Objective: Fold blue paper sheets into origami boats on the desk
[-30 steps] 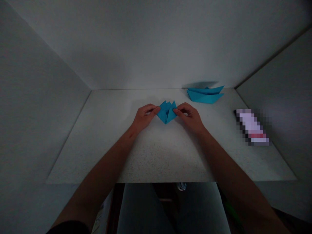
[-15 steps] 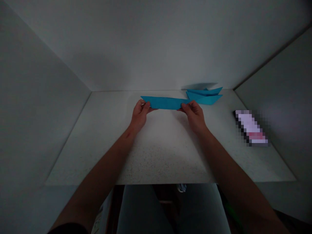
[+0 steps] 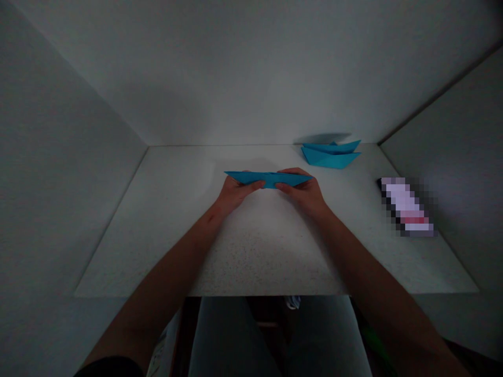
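The left hand (image 3: 238, 193) and right hand (image 3: 301, 191) pinch a narrow folded blue paper strip (image 3: 269, 179) above the speckled counter (image 3: 267, 251); beyond it sits a blue paper boat (image 3: 330, 157); far right of it, a pixelated packet (image 3: 406, 207), unreadable

Folded blue origami paper (image 3: 269, 179), long and narrow, pointed at both ends, held level

My folded strip (image 3: 269, 179): smooth matt blue paper | paper boats (image 3: 330, 156): same matt paper | desk (image 3: 259, 251): matt, speckled, slightly rough | my trousers (image 3: 231, 337): dull cloth
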